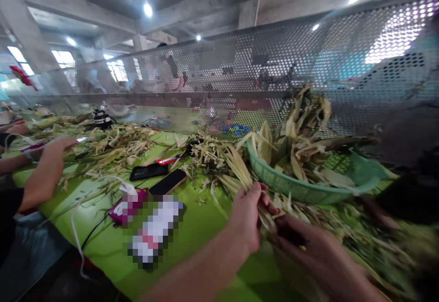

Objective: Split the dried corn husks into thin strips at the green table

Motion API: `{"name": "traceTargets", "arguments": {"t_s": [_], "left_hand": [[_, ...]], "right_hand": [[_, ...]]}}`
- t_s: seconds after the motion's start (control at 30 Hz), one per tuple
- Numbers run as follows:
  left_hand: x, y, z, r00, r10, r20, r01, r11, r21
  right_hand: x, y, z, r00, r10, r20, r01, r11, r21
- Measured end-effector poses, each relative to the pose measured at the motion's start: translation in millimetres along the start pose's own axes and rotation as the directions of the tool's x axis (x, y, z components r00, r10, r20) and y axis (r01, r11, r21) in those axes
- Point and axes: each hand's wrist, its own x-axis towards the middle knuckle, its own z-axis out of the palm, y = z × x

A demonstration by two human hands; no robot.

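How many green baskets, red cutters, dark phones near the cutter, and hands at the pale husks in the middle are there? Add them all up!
Green basket: 1
Red cutter: 1
Dark phones near the cutter: 2
Hands at the husks, left hand and right hand: 2
Total: 6

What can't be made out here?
All in the head view:
Held husks: lower end blurred beside the right hand, so its grip is unclear.
Oblong thing: masked by pixelation.
Neighbour's arm: upper part cut off by left edge.
Background: obscured by the perforated panel.

Held husks [240,167] partly hidden, seemingly midway.
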Motion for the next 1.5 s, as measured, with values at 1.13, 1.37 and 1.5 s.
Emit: {"name": "traceTargets", "arguments": {"t_s": [1.13, 1.37, 1.5], "left_hand": [[0, 4, -11.4, 0.963, -0.041, 0.267, -0.03, 0.967, 0.254], [15, 61, -21.7, 0.951, 0.281, 0.126, -0.298, 0.942, 0.156], [22, 80, -29.8, 0.938, 0.341, 0.067, -0.347, 0.93, 0.119]], "right_hand": [[5, -4, -18, 0.977, 0.118, 0.179, -0.154, 0.967, 0.203], [13, -2, -62, 0.992, 0.107, 0.065, -0.042, 0.774, -0.632], [-1, 6, -36, 0.973, 0.066, 0.22, 0.097, 0.748, -0.657]]}}
